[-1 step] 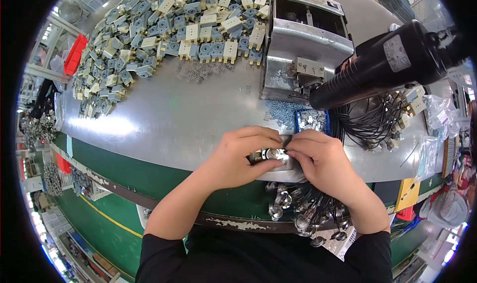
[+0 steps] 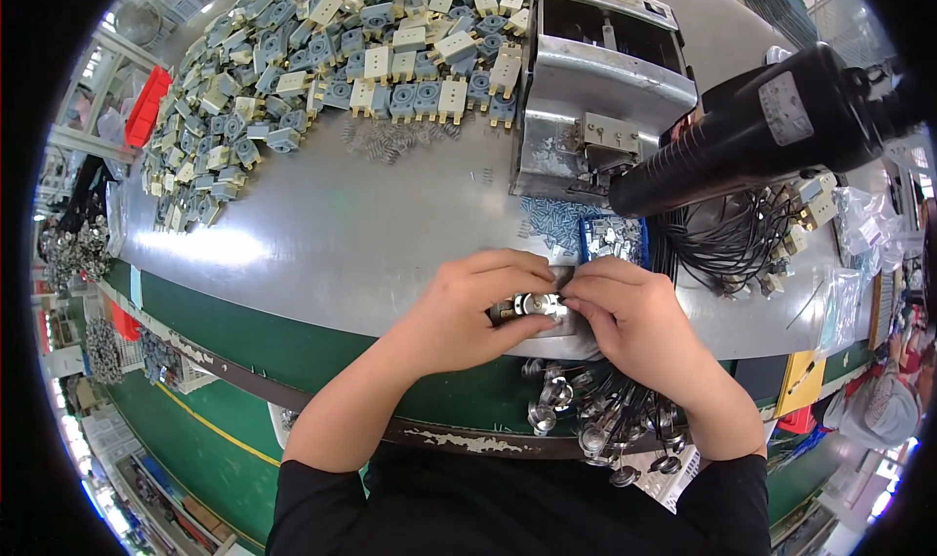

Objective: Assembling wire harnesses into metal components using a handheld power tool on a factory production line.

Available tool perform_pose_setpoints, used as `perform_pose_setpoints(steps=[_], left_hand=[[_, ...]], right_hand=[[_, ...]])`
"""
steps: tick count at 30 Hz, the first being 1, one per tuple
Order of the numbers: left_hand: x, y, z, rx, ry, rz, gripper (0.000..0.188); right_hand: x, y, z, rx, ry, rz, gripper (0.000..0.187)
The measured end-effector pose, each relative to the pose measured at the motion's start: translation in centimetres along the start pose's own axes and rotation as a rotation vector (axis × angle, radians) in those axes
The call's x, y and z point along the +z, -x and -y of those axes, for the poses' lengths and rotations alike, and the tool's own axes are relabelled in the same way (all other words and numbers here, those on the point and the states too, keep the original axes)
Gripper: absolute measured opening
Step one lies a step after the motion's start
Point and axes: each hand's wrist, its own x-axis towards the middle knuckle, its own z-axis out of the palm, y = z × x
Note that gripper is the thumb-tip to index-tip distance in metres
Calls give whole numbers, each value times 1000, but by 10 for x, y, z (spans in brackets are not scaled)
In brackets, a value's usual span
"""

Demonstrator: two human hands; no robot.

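Between my two hands, close to the near edge of the metal-topped bench, is a small round metal-capped part [image 2: 538,304]. My left hand [image 2: 467,307] is closed around its left side, thumb below and fingers above. At the part's right end, the thumb and fingertips of my right hand [image 2: 634,312] are pinched together; whatever they grip is too small to make out. Under the fingertips lies a small metal plate [image 2: 562,326]. Just beyond my right hand stands a blue tray [image 2: 584,236] of small metal pieces, beside loose screws [image 2: 552,220].
A black cylindrical power tool [image 2: 742,136] slants in from the right, by a metal machine [image 2: 605,82]. Grey-and-cream switch-like blocks [image 2: 390,53] pile up at far left, with springs [image 2: 386,138]. Black wires [image 2: 727,239] lie right; wired round metal parts [image 2: 557,392] hang over the near edge.
The black power tool has shifted very slightly to the right. Both hands and the part between them look unchanged.
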Motion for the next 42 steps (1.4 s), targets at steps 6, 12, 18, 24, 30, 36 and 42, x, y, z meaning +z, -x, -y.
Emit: perform_pose_setpoints(steps=[6,12,18,24,30,36,42], left_hand=[[1,0,2,26,-19,3,36],[-2,-1,3,25,17,26,36],[-4,-1,5,11,26,47,37],[-4,-1,5,31,-2,43,38],[-4,-1,5,25,22,34,36],[-3,0,3,2,47,33,36],[-4,2,2,-7,73,24,36]], right_hand=[[-1,2,1,-44,123,51,21],[-3,-3,-4,-66,127,66,21],[-4,-4,0,-76,121,62,20],[-2,-3,-1,8,82,64,19],[-17,-26,-17,-120,102,169,19],[-23,-28,-28,-235,55,233,26],[-17,-18,-6,-75,33,23,28]])
